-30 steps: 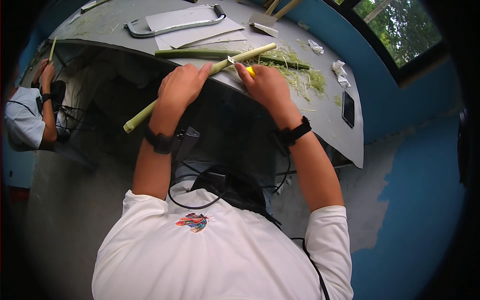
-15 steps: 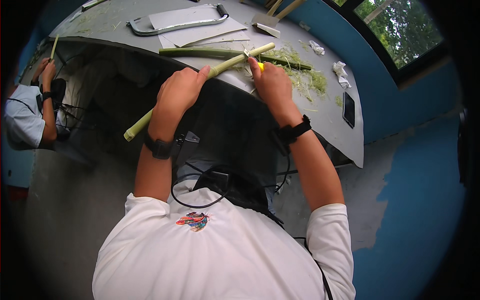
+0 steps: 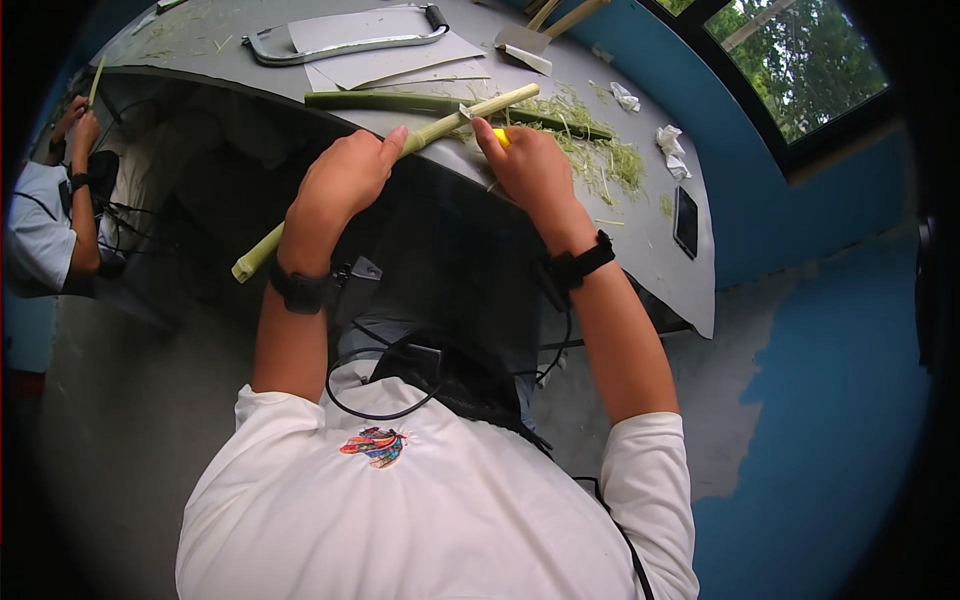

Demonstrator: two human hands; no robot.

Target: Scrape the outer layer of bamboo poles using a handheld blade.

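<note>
A pale green bamboo stick slants over the table's front edge, its far end above the tabletop and its lower end out past my left forearm. My left hand is wrapped round the stick near its middle. My right hand is closed on a yellow-handled knife. Its small blade touches the stick a little beyond my left thumb; most of the handle is hidden in my fingers. Behind the stick lies a darker green bamboo strip, with shavings heaped about its right end.
On the grey table lie a bow saw on paper sheets, crumpled tissues and a phone. A blue wall and window border the right. At the far left a person holds a thin stick.
The knife blade has slid along the bamboo stick toward my left hand. My left hand keeps its place on the stick. The whole view has shifted slightly.
</note>
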